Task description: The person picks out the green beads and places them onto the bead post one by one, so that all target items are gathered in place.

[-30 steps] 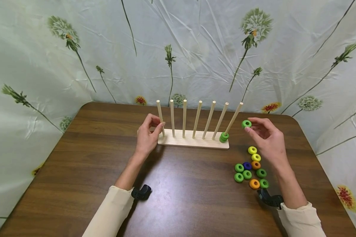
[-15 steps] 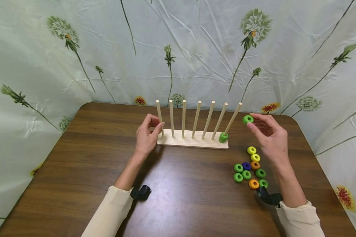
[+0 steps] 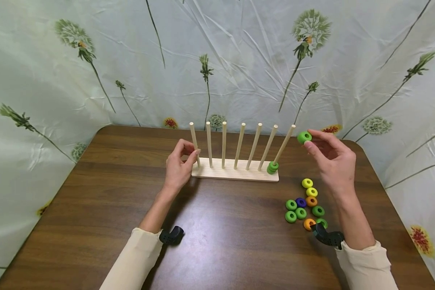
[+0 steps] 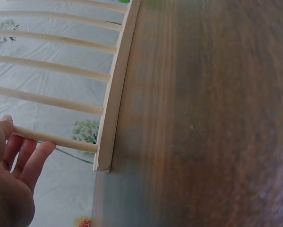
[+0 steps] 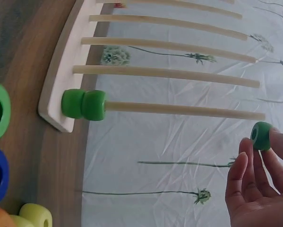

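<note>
- The left hand (image 3: 181,167), at nine o'clock of the rack (image 3: 228,174), has its thumb and fingers closed round the first peg (image 3: 193,139).
- The rack stands upright on the table (image 3: 217,233), its seven bare-wood pegs pointing up. It looks stiff and fairly light, so it would probably slide if nudged; a peg or an end of the base seems the natural hold.
- Two stacked rings (image 3: 272,168), both green, sit at the foot of the end peg (image 3: 284,144), at the rack's three o'clock.
- Loose rings (image 3: 301,213) in green, blue, orange and yellow lie on the table, at four o'clock of the rack.
- The held ring (image 3: 302,139), green, is in the air near the end peg's tip, toward four o'clock from it and apart from it. It should handle as light, hard and sturdy; its glossy, rounded surface may slip. Opposite sides of the rim, hole uncovered, look the best grasp.
- The right hand (image 3: 336,165), at three o'clock of the rack, pinches that ring between thumb and fingertips.
</note>
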`<state>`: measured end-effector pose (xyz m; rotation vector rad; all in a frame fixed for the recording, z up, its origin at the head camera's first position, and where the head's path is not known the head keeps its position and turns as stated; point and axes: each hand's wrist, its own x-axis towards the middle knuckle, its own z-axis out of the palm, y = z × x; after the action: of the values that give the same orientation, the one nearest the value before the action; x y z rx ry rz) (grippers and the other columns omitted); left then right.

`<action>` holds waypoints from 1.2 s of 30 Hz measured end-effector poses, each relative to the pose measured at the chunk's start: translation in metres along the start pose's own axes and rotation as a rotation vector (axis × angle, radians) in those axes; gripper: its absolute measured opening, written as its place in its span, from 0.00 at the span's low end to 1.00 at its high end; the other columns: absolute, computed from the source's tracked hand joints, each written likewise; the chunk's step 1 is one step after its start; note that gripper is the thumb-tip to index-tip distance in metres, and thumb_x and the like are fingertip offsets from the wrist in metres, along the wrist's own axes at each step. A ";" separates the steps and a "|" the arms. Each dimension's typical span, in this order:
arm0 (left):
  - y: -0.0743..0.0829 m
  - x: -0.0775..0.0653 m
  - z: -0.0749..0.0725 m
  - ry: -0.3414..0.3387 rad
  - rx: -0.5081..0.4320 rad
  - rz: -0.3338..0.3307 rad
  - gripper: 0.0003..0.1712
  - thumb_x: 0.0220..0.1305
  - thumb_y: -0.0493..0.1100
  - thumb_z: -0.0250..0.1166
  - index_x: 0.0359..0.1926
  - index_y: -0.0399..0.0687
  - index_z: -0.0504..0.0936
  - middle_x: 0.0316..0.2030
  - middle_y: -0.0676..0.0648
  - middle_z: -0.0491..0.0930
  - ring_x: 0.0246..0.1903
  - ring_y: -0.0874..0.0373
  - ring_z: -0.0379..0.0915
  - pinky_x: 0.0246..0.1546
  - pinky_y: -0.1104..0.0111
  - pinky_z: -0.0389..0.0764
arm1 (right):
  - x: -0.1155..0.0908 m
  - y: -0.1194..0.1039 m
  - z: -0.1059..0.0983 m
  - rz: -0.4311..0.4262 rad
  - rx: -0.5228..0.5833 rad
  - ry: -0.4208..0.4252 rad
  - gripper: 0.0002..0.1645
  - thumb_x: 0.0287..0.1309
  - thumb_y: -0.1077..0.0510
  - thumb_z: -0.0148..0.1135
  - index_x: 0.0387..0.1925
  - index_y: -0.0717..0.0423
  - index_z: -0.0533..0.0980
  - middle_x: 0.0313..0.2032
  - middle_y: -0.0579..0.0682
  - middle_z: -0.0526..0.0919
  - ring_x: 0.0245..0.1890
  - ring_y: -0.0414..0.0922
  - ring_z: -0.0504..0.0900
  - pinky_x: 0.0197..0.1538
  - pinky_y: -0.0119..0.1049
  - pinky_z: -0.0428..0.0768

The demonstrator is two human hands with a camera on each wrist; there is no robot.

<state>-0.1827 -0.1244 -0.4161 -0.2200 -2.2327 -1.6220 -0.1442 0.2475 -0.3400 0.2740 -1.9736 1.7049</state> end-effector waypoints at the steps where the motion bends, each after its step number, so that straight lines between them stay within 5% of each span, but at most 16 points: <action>1: 0.000 0.000 0.000 -0.002 0.000 -0.001 0.09 0.70 0.38 0.69 0.43 0.38 0.78 0.37 0.40 0.82 0.37 0.64 0.80 0.32 0.80 0.84 | 0.001 -0.001 0.000 0.001 -0.018 0.001 0.18 0.62 0.70 0.69 0.54 0.66 0.83 0.40 0.43 0.90 0.35 0.37 0.87 0.39 0.21 0.84; 12: 0.000 0.001 0.001 -0.001 0.000 -0.001 0.09 0.70 0.38 0.69 0.43 0.38 0.78 0.37 0.39 0.82 0.37 0.67 0.79 0.32 0.80 0.85 | 0.007 -0.008 0.007 -0.032 -0.046 0.017 0.19 0.63 0.68 0.69 0.56 0.64 0.83 0.40 0.41 0.90 0.34 0.34 0.87 0.39 0.21 0.83; 19: -0.001 0.000 0.001 0.000 -0.003 -0.016 0.09 0.70 0.37 0.69 0.43 0.38 0.78 0.37 0.40 0.82 0.37 0.67 0.79 0.31 0.80 0.84 | 0.013 -0.007 0.015 -0.054 0.065 0.013 0.19 0.62 0.70 0.69 0.55 0.66 0.83 0.41 0.44 0.90 0.34 0.35 0.89 0.38 0.22 0.83; 36: -0.002 -0.001 0.000 -0.003 -0.003 0.001 0.09 0.69 0.37 0.69 0.43 0.38 0.78 0.37 0.40 0.83 0.37 0.62 0.80 0.31 0.80 0.84 | 0.016 -0.012 0.022 -0.048 -0.018 0.007 0.19 0.62 0.69 0.70 0.56 0.64 0.83 0.43 0.41 0.87 0.33 0.33 0.87 0.38 0.22 0.83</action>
<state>-0.1827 -0.1248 -0.4182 -0.2249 -2.2322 -1.6258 -0.1574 0.2272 -0.3235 0.3068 -1.9604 1.6551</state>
